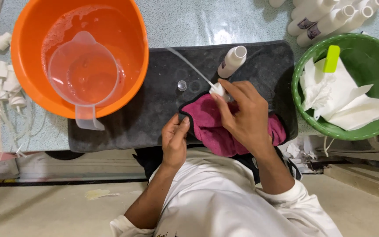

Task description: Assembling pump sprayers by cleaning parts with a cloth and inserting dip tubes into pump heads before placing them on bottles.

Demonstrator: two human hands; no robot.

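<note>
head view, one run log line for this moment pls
left hand: pinching pink cloth edge | right hand: holding pump head, tube toward orange basin | open bottle on dark mat

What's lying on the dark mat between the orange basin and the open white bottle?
In the head view, a small clear cap and the pump's thin dip tube lie there.

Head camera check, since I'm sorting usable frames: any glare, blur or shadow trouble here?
Head view: even, soft light; a bright glare patch on the wet table above the dark mat; the right hand and its pump head are slightly soft, the left hand sharper; the orange basin curves a little near the edge.
</note>
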